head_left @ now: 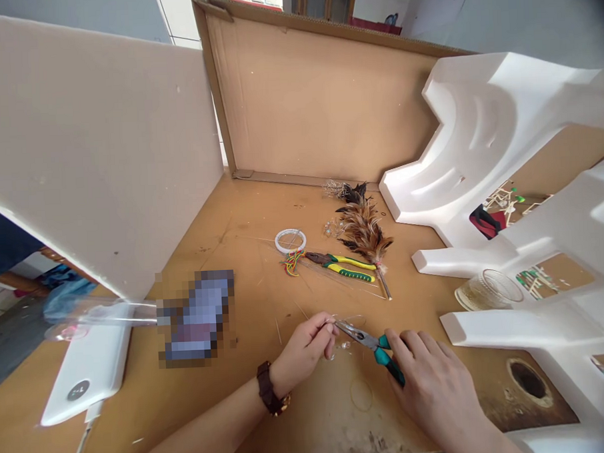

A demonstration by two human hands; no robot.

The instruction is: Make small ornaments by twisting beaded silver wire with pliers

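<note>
My right hand (433, 374) is wrapped around the teal handles of long-nose pliers (359, 334), their jaws pointing left. The tips of the pliers meet the fingers of my left hand (312, 343), which are closed in a pinch on a thin wire (353, 316). Whether the jaws grip the wire is too small to tell. Small clear beads (345, 345) lie on the table just below the pliers. Farther back, pliers with yellow and green handles (348, 268) lie beside a white ring (290, 241) with colourful threads (293, 261).
A brown feather duster (365, 227) lies at the back. To the left are a blurred phone (200, 318) and a white power bank (88, 369) with a cable. White foam pieces (478, 132) stand on the right, near a glass (489, 290). A cardboard panel (326, 98) closes the rear.
</note>
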